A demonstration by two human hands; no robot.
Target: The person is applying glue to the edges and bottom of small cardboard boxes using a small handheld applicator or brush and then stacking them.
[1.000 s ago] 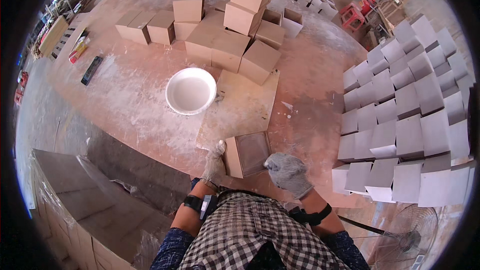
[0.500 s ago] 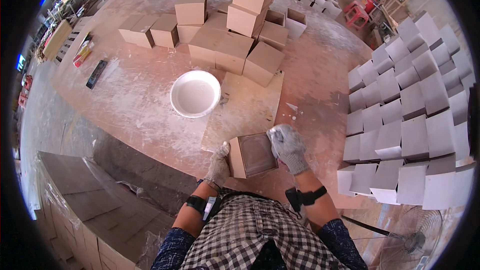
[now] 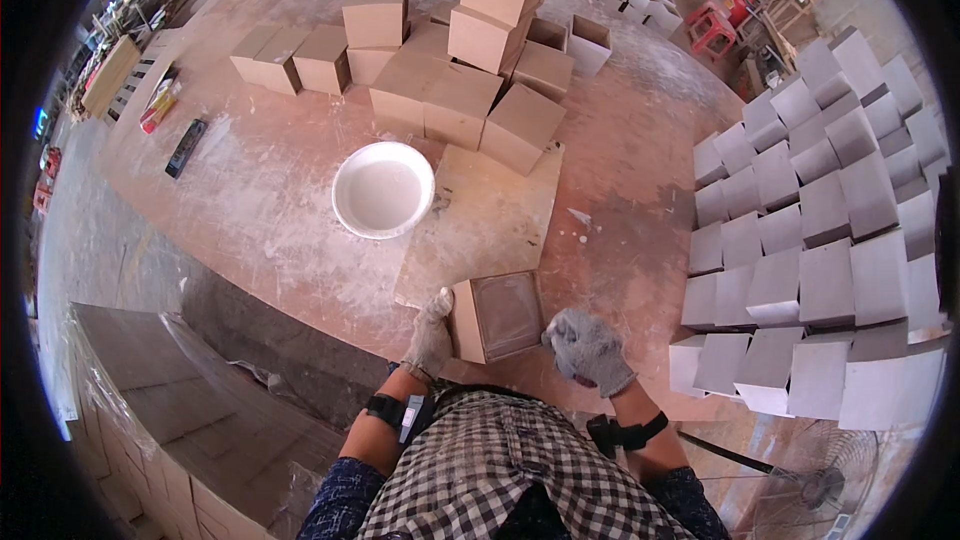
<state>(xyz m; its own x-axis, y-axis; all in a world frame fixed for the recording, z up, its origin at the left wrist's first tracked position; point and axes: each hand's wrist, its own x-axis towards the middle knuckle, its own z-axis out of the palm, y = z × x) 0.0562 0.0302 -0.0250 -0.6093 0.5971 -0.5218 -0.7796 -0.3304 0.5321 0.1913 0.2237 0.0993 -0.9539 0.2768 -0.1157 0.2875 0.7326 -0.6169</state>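
A small square brown box (image 3: pixel 497 314), with a paler recessed face turned up, is tilted at the table's near edge. My left hand (image 3: pixel 430 333), in a pale knit glove, grips it at its left side. At the opposite edge is my right hand (image 3: pixel 588 348), in a grey knit glove, with its fingers curled by the lower right corner. Whatever those fingers may hold is hidden. Beyond the box lies a thin pale board (image 3: pixel 478 230) on the table, and a white bowl (image 3: pixel 384 232) of whitish liquid or paste stands beside it.
Brown boxes (image 3: pixel 437 90) are grouped and partly stacked at the back of the table (image 3: pixel 640 200). Rows of whitish boxes (image 3: pixel 825 270) stand at the right. A black tool (image 3: pixel 186 148) lies at the left. Plastic-wrapped cartons (image 3: pixel 190 390) stand lower left, a fan (image 3: pixel 822 485) lower right.
My right hand has moved down the box's right edge, from the upper corner to the lower one. My left hand keeps its grip, and the box has turned slightly.
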